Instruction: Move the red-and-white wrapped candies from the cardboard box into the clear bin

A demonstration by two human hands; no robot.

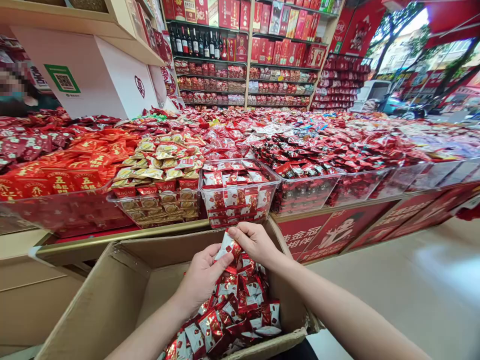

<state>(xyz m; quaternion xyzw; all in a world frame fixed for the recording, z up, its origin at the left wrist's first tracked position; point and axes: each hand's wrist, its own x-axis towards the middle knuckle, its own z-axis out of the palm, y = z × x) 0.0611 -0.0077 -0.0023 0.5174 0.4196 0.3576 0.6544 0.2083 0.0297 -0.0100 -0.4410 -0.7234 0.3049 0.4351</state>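
Packet point(227, 246) in both hands point(202, 272) point(255, 241) has box rim point(161, 242) close ahead, room leftward.

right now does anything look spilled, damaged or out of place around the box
Nothing looks spilled. The cardboard box looks a little worn along its rim, and its load sits lopsided: red-and-white packets lie jumbled toward the right, leaving bare cardboard at left.
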